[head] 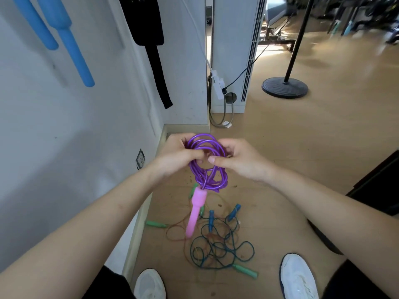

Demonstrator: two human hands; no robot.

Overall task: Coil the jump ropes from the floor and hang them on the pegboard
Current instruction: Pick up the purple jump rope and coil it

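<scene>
Nearest me, at 6 o'clock, my two white shoes (pixel 150 283) stand apart on the wooden floor (pixel 313 169). Between them and just ahead lies the floor tangle (pixel 218 244): thin dark green and reddish cords looped over one another, a green handle (pixel 246 271) at its near right edge and blue handles (pixel 211 219) toward its far side. These ropes are not yet coiled.

Above the tangle hangs the pink handle (pixel 195 210), its long axis running from 12 down to about 7 o'clock, dangling free from the purple rope (pixel 207 167). That rope is bunched in several loops, an oval standing roughly 12 to 6. My left hand (pixel 179 156) grips the loops from 9 o'clock, fingers curled round the strands. My right hand (pixel 239 160) pinches them from 3 o'clock, thumb pressed in toward the middle. Both hands sit equally close, so I judge either could carry the coil. I see no second handle.

The hanging spot matters next. From the coil the white wall (pixel 64 158) lies toward 9 and 10 o'clock, with blue foam tubes (pixel 75 50) and a black strap (pixel 155 61) hanging on it higher up. I cannot make out the pegboard itself.

Farther off, at 12 o'clock, stands a white cabinet unit (pixel 233 50) with a power strip (pixel 218 85) beside it. At 1 o'clock sits a black round stand base (pixel 285 87), and blurred gym gear beyond.
</scene>
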